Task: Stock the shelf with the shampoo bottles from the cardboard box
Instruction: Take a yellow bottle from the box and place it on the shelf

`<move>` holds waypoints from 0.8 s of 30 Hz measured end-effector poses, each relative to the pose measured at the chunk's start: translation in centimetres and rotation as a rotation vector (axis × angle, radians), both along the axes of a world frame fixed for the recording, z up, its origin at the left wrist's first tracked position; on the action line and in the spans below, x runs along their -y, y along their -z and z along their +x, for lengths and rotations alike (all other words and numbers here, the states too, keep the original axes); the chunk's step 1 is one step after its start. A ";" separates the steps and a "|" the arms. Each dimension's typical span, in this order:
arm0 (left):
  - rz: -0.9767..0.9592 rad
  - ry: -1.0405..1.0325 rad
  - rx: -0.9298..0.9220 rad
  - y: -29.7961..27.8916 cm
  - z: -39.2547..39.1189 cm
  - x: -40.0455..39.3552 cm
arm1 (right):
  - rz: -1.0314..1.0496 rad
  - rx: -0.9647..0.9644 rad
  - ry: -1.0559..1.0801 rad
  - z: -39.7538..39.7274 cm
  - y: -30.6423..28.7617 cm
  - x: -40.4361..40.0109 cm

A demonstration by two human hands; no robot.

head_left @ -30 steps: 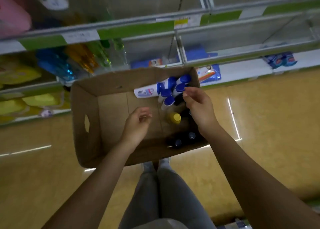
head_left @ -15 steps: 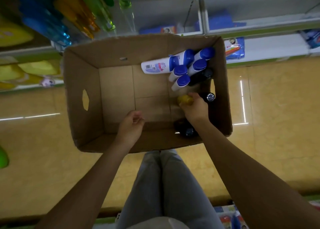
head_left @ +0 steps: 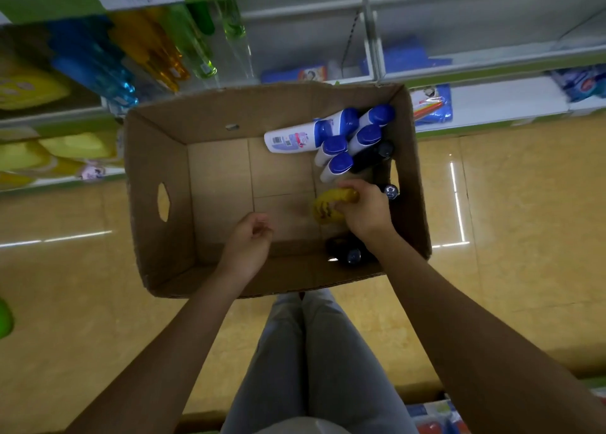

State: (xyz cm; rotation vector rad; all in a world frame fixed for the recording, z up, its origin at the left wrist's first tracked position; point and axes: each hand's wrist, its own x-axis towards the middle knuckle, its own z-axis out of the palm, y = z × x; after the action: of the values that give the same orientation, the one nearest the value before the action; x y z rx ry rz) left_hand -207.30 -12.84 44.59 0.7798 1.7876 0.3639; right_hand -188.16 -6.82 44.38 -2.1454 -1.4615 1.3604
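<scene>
Head view looks straight down into an open cardboard box [head_left: 157, 184] held in front of the person's legs [head_left: 314, 351], with shelves [head_left: 475, 56] beyond it. Right hand [head_left: 364, 210] is inside the box at its right side, fingers curled round a yellow bottle [head_left: 328, 205] that lies tilted just above the box floor. Left hand [head_left: 251, 240] hangs over the near middle of the box with fingers loosely curled and nothing in them, apart from every bottle.

Just beyond the right hand, several white bottles with blue caps [head_left: 341, 138] lie piled in the far right corner, one of them on its side with its label up. Dark bottles [head_left: 347, 253] sit along the right wall, one under the right wrist near the front edge and another capped one [head_left: 390, 191] touching the knuckles. These crowd the yellow bottle on three sides; the left half of the box floor is bare cardboard.

On the shelves to the left stand blue, orange and green bottles [head_left: 141, 53] and yellow packs [head_left: 75, 145]; a blue packet [head_left: 433, 105] lies on the low shelf at right.

Half a second ago the right hand only covered the yellow cap; now the bottle's printed body shows, tipped out to the left of the fingers. The left hand has moved little.
</scene>
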 end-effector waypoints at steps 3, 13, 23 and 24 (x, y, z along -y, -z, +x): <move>0.078 -0.024 0.015 -1.3 0.3 -0.7 | -0.028 -0.140 0.002 0.2 -2.5 -1.1; 0.354 -0.157 0.165 -10.0 -0.5 -2.6 | -0.053 -0.558 -0.146 0.8 -16.4 -4.7; 0.306 -0.074 0.560 -20.7 -2.8 -1.4 | 0.103 -0.683 -0.075 -2.2 -26.8 -5.9; 0.338 -0.066 0.557 -21.5 -3.0 -1.5 | 0.131 -0.681 -0.067 -2.6 -27.4 -6.0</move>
State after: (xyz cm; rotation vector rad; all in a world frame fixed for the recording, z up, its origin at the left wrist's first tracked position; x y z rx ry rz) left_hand -210.29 -11.33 66.08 0.7588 1.2415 0.8539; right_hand -190.73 -0.83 71.82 -1.3493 -1.2892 1.7244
